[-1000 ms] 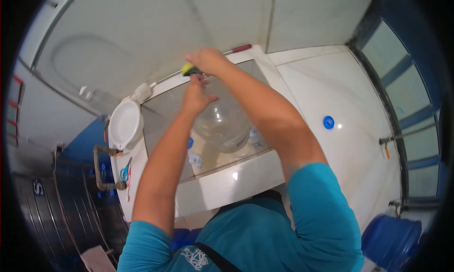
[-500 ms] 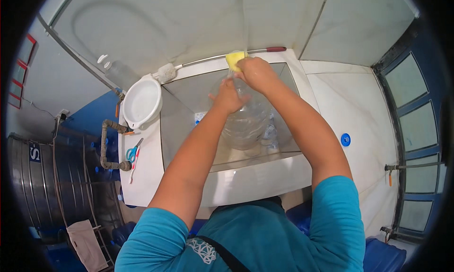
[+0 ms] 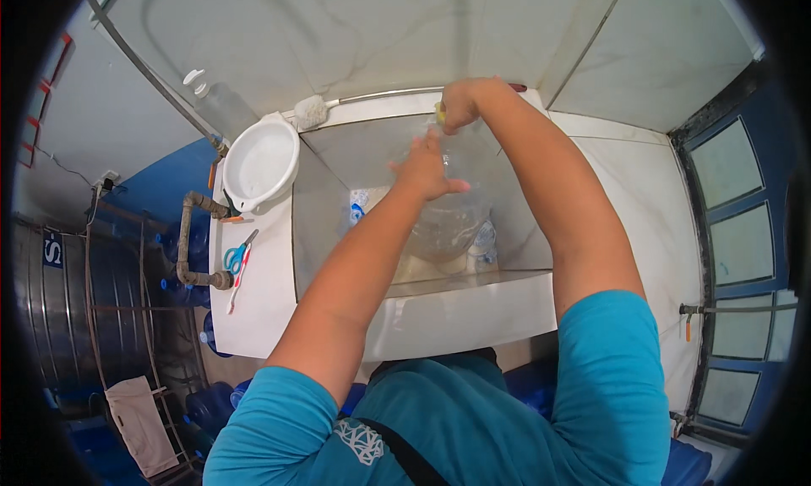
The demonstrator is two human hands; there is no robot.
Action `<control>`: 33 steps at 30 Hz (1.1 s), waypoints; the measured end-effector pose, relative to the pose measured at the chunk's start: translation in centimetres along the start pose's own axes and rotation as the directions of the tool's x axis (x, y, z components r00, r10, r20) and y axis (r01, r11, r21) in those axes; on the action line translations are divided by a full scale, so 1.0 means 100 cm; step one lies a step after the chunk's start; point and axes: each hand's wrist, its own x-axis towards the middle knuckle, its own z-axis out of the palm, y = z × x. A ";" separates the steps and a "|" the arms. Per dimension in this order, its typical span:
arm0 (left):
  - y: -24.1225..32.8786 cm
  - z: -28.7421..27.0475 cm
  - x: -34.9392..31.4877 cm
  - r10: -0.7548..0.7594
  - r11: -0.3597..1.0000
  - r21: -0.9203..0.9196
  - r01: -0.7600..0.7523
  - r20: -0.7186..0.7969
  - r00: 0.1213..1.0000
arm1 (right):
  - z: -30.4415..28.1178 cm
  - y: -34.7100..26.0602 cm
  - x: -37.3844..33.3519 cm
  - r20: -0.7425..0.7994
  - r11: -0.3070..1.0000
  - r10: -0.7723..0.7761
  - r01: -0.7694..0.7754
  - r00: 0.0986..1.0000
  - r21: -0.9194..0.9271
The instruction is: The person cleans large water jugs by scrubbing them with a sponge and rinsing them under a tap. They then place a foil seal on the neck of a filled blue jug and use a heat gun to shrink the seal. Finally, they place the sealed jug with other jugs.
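Observation:
A large clear water jug [image 3: 443, 228] stands in the sink basin [image 3: 325, 182], its neck toward the back wall. Against the jug's upper side lies my left hand [image 3: 422, 172], fingers spread and thumb held out. My right hand [image 3: 467, 104] is closed on a yellow sponge [image 3: 440, 114] at the jug's neck. Only a small edge of the sponge shows; the hand covers the rest, and most of the neck too. Beside the jug on the basin floor are crumpled clear-and-blue plastic pieces [image 3: 483, 241].
Left of the basin are a white plastic bowl [image 3: 260, 165], blue-handled scissors [image 3: 234, 258], a toothbrush [image 3: 240, 279] and a pipe [image 3: 193, 241]. Along the back ledge lie a long-handled brush [image 3: 312, 111] and a pump bottle [image 3: 224, 106]. A valve pipe [image 3: 735, 308] juts out at right.
My right hand has turned over the jug's neck, and its fingers now hide most of the sponge. The loose blue cap on the right counter is no longer visible. The view has shifted slightly.

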 end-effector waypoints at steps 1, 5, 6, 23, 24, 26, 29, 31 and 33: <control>0.001 -0.001 -0.001 0.001 1.000 -0.006 -0.001 0.013 1.000 | 0.002 0.001 0.002 0.006 1.000 0.003 -0.003 1.000 -0.010; 0.010 0.011 -0.004 0.089 0.995 0.031 -0.091 0.057 0.994 | 0.059 0.037 0.055 0.222 0.996 -0.084 0.090 0.971 -0.016; 0.005 0.013 -0.004 0.102 0.993 0.057 -0.104 0.049 0.994 | 0.054 0.028 0.050 0.201 0.997 -0.047 0.057 0.979 -0.047; 0.017 0.014 -0.032 0.044 0.999 0.012 -0.044 0.034 0.998 | 0.022 0.013 -0.037 0.155 0.994 -0.109 0.112 0.982 -0.006; 0.018 0.011 -0.027 0.026 1.000 0.010 -0.027 0.052 0.998 | 0.023 0.017 -0.034 0.049 0.996 -0.083 0.083 0.995 -0.012; 0.021 0.009 -0.020 0.059 0.997 0.055 -0.063 0.065 0.996 | 0.047 0.017 -0.007 0.047 0.999 -0.043 0.044 0.998 -0.027; 0.013 0.004 -0.013 0.075 0.996 0.037 -0.077 0.061 0.995 | 0.040 0.014 0.008 0.123 0.994 -0.099 0.103 0.987 -0.029; 0.008 0.003 -0.009 0.065 0.998 0.022 -0.067 0.060 0.996 | 0.024 0.019 0.012 0.163 0.988 -0.154 0.152 0.975 0.024; 0.008 0.003 -0.006 0.033 0.999 0.024 -0.035 0.058 0.998 | 0.011 0.027 0.012 0.166 0.977 -0.199 0.183 0.966 0.107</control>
